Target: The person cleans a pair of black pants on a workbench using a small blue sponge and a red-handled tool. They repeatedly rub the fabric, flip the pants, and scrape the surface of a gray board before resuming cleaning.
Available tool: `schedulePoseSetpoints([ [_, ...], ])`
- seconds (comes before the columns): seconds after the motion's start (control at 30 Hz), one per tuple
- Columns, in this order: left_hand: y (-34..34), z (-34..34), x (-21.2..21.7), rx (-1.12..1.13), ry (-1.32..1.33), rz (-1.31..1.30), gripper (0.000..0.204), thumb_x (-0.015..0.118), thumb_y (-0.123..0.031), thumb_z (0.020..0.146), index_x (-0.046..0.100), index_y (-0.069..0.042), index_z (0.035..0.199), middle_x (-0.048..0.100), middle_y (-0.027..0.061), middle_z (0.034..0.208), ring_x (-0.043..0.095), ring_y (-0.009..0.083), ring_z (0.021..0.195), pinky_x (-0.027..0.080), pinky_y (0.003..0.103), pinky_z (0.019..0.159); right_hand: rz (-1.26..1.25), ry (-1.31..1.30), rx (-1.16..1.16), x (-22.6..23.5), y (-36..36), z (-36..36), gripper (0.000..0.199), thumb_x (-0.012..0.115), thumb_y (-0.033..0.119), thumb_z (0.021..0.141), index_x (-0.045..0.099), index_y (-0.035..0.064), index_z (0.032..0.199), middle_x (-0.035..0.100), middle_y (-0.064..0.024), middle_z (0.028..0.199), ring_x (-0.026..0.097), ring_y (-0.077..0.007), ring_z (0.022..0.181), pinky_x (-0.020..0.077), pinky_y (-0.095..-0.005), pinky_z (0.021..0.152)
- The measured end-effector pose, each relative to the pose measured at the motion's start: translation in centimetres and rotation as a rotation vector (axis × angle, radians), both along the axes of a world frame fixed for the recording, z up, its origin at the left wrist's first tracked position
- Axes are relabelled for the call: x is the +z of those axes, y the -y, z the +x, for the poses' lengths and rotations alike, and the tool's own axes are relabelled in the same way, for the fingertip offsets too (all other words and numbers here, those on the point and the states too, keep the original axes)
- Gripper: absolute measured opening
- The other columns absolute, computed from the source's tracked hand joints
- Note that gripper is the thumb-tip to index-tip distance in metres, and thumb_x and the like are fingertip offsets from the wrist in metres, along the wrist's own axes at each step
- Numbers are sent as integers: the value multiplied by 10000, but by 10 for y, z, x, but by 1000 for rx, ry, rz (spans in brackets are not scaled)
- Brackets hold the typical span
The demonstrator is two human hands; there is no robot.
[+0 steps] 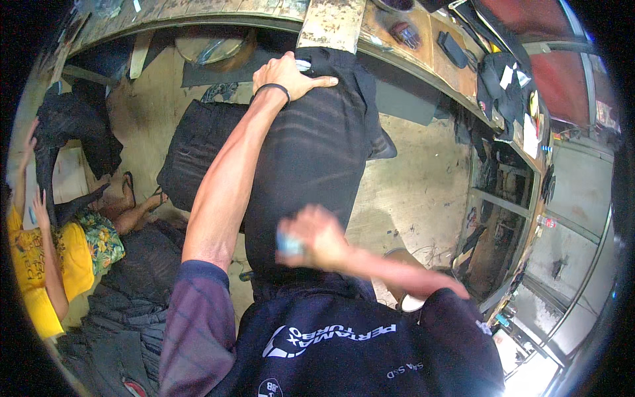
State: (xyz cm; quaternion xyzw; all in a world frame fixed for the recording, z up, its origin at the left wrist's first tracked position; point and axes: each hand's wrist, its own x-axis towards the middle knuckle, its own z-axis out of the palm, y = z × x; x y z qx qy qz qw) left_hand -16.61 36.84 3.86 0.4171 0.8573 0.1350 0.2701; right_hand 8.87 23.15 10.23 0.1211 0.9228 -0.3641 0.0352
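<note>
A pair of black trousers (pixel 311 152), faintly streaked with pale crosswise lines, is stretched along a narrow board (pixel 333 26) in front of me. At the far end my left hand (pixel 288 78) presses down, fingers curled over the cloth and thumb stretched across it. A small whitish thing (pixel 303 65) shows beside its fingers; I cannot make out what it is. Nearer my body, my right hand (pixel 317 235) is smeared by motion. It is closed round a light-blue, block-like thing (pixel 290 245) against the cloth; the kind of thing is unclear.
Another dark garment (pixel 198 149) hangs left of the board. At the left a person in a yellow shirt (pixel 56 255) handles black cloth (pixel 73 126). Dark garments (pixel 126 317) lie heaped at lower left. A wooden workbench (pixel 423 46) with small items curves along the back and right.
</note>
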Motion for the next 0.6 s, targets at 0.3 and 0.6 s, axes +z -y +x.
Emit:
schedulePoseSetpoints([
  [0.3,4,3,-2,31,-42,13,1293,772,-995,514,689,-18,1356,764,230,1267,748,365,1187,583,500,1019,214,-288,-326,-49,75,58,573,992,432,697,759,120,1117,668,-81,933,661,-282,888,546,-435,807],
  [0.6,35,-8,7,28,-88,21,1329,729,-1026,523,667,-22,1392,741,241,1321,732,379,1222,579,524,1045,255,-264,-482,-93,26,46,593,983,389,671,731,99,1123,690,-117,994,666,-332,921,555,-465,849],
])
